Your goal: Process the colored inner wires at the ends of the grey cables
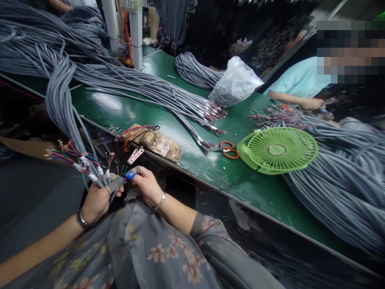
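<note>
Several grey cables (pixel 61 100) hang over the table's front edge, their ends stripped to thin coloured wires. My left hand (pixel 100 198) is closed around these cables just below their white-banded ends, with grey wrapping on its fingers. Close to its right, my right hand (pixel 146 184) pinches at the thin wires of one cable end. A blue cover (pixel 130 175) sits on a digit of my right hand, and grey wrapping shows on another. Orange and green wires stick up between the two hands.
The green table (pixel 192 160) bears a taped block (pixel 159 142), a pink clip (pixel 135 155), orange-handled scissors (pixel 229 149), a green fan (pixel 276 150), a plastic bag (pixel 236 82) and long grey cable bundles (pixel 144 86). Across it, a person in light blue (pixel 296 82) handles wires.
</note>
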Action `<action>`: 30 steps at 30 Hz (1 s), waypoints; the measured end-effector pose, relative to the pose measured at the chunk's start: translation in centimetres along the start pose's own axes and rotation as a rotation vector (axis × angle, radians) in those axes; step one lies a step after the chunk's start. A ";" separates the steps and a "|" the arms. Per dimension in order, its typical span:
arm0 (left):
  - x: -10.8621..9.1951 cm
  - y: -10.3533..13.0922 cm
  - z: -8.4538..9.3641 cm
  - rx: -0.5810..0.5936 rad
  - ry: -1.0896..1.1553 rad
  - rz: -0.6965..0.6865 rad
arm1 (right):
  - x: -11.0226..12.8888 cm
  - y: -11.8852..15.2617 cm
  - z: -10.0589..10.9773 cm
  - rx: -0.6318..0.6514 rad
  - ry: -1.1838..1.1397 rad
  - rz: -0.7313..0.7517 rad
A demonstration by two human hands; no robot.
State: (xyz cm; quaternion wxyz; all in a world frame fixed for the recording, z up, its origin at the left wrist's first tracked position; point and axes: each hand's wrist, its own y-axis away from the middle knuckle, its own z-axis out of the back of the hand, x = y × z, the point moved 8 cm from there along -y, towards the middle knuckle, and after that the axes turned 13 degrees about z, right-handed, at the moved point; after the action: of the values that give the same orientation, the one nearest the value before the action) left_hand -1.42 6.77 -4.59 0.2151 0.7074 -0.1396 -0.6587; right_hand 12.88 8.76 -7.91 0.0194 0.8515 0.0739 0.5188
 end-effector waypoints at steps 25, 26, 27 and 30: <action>-0.8 -2.6 -3.2 0.509 0.078 0.255 | 2.1 -4.0 -0.1 -0.085 -0.179 -0.012; -0.8 -2.5 -3.3 0.507 0.075 0.254 | 2.2 -4.0 -0.1 -0.097 -0.180 -0.010; -0.8 -2.5 -3.4 0.502 0.072 0.254 | 2.2 -4.0 -0.2 -0.105 -0.184 -0.009; -1.0 -2.4 -3.6 0.485 0.058 0.254 | 2.1 -4.0 -0.4 -0.108 -0.205 -0.024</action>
State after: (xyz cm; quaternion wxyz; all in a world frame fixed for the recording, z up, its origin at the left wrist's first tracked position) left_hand 1.89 9.72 -4.74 0.1242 0.7335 -0.3748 -0.5533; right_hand 13.09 13.05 -6.32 0.0789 0.8969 0.0534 0.4318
